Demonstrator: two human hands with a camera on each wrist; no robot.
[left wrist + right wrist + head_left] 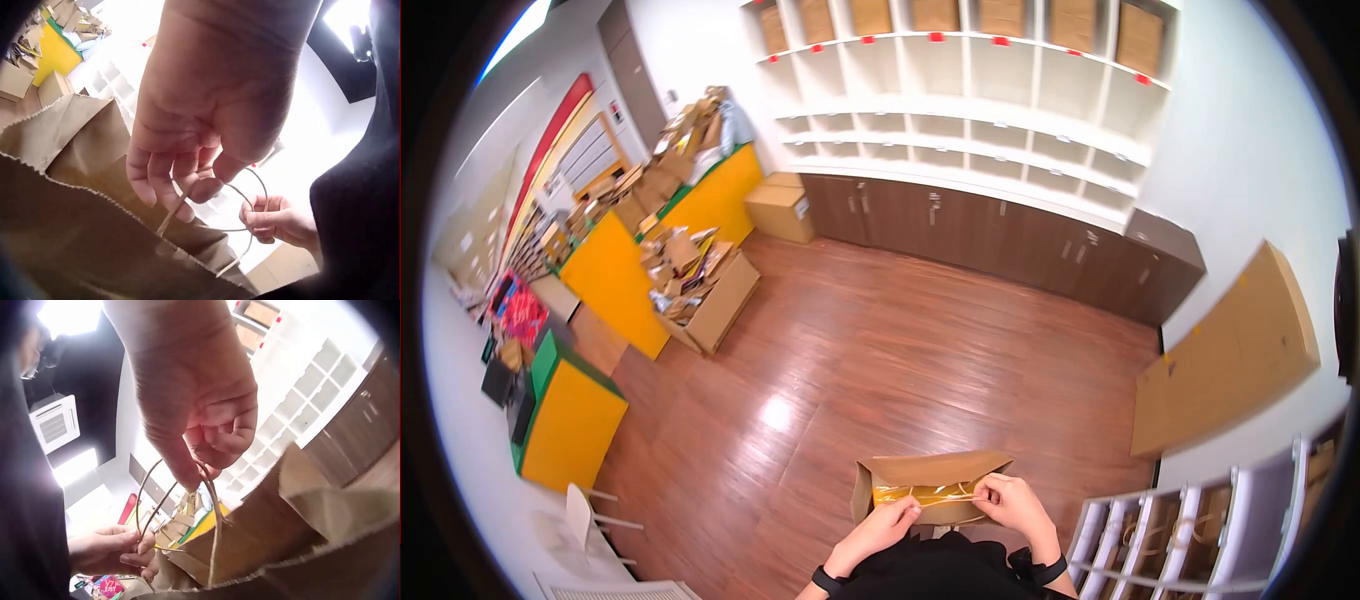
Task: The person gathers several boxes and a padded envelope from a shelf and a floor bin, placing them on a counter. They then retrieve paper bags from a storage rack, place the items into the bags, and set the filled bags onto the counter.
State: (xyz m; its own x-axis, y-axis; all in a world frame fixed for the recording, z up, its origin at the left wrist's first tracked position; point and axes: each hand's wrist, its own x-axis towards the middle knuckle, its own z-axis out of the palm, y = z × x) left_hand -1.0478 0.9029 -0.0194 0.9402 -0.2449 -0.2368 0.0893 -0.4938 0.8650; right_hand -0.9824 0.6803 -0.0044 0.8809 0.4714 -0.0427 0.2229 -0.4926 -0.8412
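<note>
A brown paper bag (940,467) with an open top is held in front of the body, its zigzag-cut rim clear in both wrist views. Thin twisted paper cord handles (217,547) rise in loops from the rim. The left hand (887,530) pinches one part of the cord between thumb and fingertips. With thumb and index finger, the right hand (1015,505) grips another part of it, and the cord spans the gap between the hands. Shiny yellow wrapping (889,494) shows inside the bag in the head view.
Wooden floor (840,390) lies ahead. A large carton full of packages (720,305) stands left by yellow counters (610,280). White cubbyholes over brown cabinets (970,225) line the far wall. A cardboard panel (1230,350) leans at right, above a rack (1180,540) holding paper bags.
</note>
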